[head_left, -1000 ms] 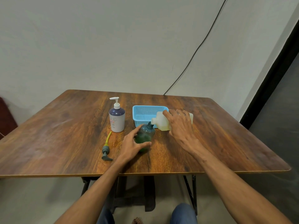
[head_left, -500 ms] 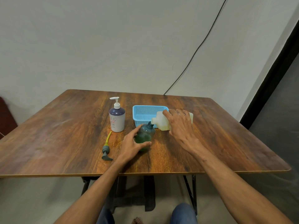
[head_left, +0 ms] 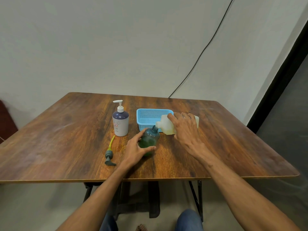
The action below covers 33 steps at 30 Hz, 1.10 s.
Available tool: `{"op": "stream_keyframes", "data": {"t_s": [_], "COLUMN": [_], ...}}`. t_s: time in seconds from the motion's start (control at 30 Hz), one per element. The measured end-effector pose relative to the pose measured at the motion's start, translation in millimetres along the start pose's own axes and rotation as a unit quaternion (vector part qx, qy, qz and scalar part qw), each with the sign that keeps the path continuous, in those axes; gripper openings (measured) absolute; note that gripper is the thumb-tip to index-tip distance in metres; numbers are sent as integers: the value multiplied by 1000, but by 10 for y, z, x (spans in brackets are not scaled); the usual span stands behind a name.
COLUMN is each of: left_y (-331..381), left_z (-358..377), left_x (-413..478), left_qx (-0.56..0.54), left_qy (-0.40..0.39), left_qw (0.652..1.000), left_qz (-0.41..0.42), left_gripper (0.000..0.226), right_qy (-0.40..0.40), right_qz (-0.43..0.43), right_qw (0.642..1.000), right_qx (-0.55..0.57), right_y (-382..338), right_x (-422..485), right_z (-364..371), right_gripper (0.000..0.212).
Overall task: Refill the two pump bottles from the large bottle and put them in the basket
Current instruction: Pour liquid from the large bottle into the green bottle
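My left hand [head_left: 135, 150] grips a dark green pump bottle [head_left: 149, 139] that stands on the table with its neck uncapped. My right hand [head_left: 185, 129] holds the large pale bottle [head_left: 165, 125] tipped on its side, its spout right at the green bottle's neck. The green bottle's grey pump head with a yellow tube [head_left: 109, 151] lies on the table to the left. A white and purple pump bottle [head_left: 120, 121] stands upright further back, its pump on. The blue mesh basket [head_left: 146, 115] sits behind both hands with nothing visible in it.
The wooden table [head_left: 66, 139] has a front edge close to my arms. A black cable [head_left: 200, 54] runs down the wall behind. A dark doorway frame stands at the right.
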<state>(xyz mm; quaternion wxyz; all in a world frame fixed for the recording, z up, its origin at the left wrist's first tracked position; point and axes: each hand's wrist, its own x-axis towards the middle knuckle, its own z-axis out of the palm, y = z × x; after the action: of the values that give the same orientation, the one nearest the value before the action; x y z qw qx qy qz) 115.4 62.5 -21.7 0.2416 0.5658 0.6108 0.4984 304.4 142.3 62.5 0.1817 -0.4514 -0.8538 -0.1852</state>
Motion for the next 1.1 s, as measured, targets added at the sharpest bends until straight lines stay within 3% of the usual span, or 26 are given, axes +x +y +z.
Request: {"op": "stream_keyframes", "data": {"t_s": [1.1], "left_y": [-20], "left_z": [4], "left_x": [6], "left_qx": [0], "left_qy": [2], "left_qw": [1000], "left_qz": [-4], "left_gripper": [92], "right_qy": [0], "right_qz": [1], "right_qw": [1000], "right_qx": [-4], "right_y": [-11], "right_x": [0], "right_z": [-13], "right_gripper": [74]}}
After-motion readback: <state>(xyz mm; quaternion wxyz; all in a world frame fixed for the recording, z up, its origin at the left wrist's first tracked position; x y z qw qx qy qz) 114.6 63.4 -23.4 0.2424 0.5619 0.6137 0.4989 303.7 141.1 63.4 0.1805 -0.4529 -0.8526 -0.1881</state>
